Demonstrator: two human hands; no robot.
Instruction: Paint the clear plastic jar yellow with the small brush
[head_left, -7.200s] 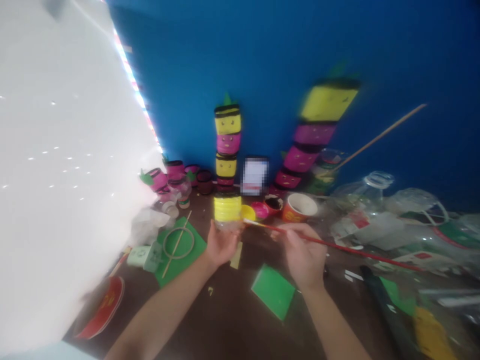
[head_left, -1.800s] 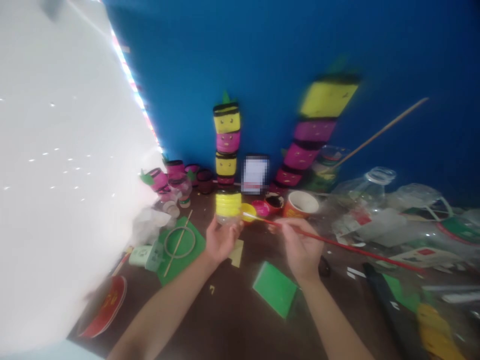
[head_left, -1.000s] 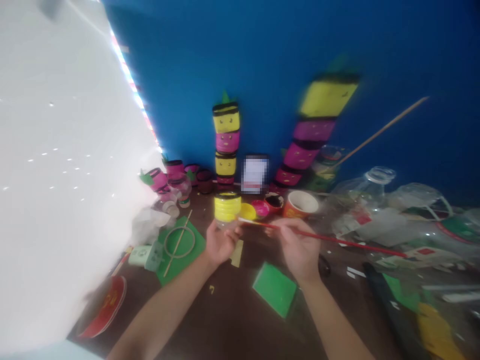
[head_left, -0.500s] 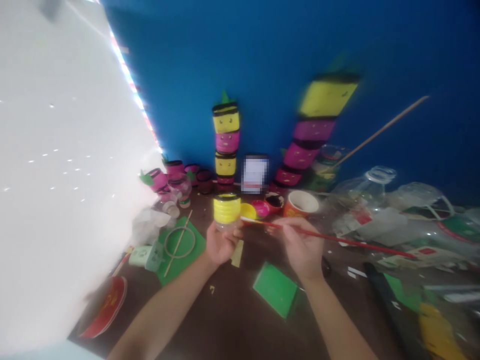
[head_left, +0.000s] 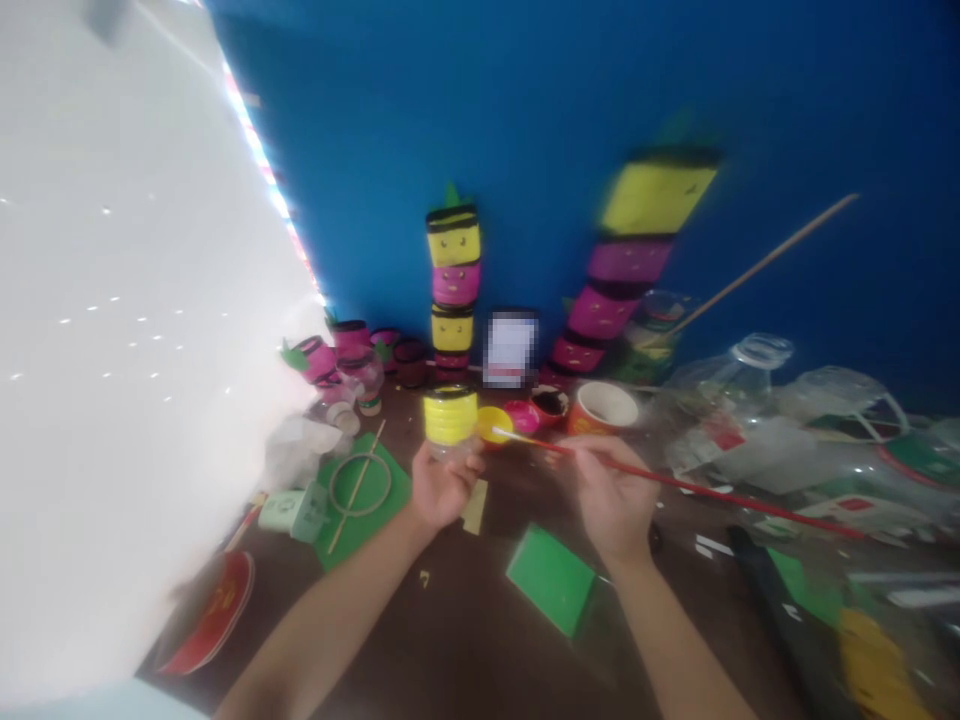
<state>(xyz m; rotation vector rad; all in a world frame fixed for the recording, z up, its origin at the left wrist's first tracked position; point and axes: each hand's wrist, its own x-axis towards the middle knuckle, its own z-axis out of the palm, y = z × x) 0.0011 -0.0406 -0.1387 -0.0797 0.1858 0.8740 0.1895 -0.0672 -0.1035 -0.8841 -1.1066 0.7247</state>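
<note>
Head view: left hand (head_left: pixel 442 485) grips yellow-banded container (head_left: pixel 450 417); right hand (head_left: pixel 616 500) holds red brush (head_left: pixel 697 489).

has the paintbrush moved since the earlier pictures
Yes, the paintbrush moved right: its tip went from the left edge of the yellow paint pot to near its middle.

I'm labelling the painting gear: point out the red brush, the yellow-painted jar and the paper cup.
Red brush (head_left: pixel 712 491): head view, on its handle.
Yellow-painted jar (head_left: pixel 450 420): head view, on its yellow side.
Paper cup (head_left: pixel 606 403): head view, on its inside.
</note>
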